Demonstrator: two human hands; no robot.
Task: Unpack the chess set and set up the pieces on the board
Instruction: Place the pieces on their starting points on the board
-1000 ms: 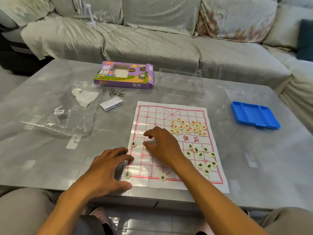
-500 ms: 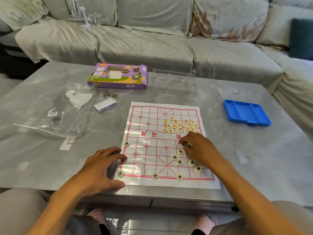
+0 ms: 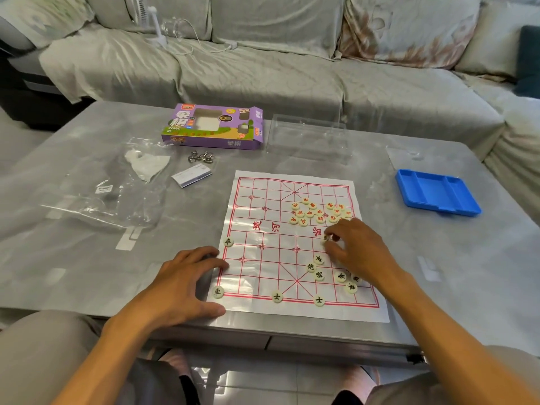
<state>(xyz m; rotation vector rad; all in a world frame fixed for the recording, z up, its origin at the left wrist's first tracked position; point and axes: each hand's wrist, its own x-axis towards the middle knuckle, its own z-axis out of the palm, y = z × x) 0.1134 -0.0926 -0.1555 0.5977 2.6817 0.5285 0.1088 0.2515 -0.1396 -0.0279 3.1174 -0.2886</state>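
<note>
A paper xiangqi board (image 3: pixel 263 276) with red lines lies on the grey table. My left hand (image 3: pixel 184 283) rests flat on the board's left edge, fingers spread. My right hand (image 3: pixel 358 251) hovers over the board's right side and pinches a black-marked piece (image 3: pixel 326 237) between thumb and fingertips. Loose black-marked pieces (image 3: pixel 318 275) lie just under that hand. Several red-marked pieces (image 3: pixel 318 212) cluster on the far right half. Placed black pieces include one at the near left corner (image 3: pixel 217 292), another on the left edge (image 3: pixel 228 242), and two on the near line (image 3: pixel 277 296).
The purple game box (image 3: pixel 213 127) and a clear plastic lid (image 3: pixel 309 138) stand at the back. A blue tray (image 3: pixel 436 192) is at right. A clear plastic bag (image 3: pixel 108 188), metal rings (image 3: pixel 200 156) and a small card (image 3: pixel 191 176) lie at left. A sofa stands behind.
My right hand crossed from the board's left-middle to its right side and picked up a black piece from the loose group. A second piece now sits on the near line. The left hand stayed.
</note>
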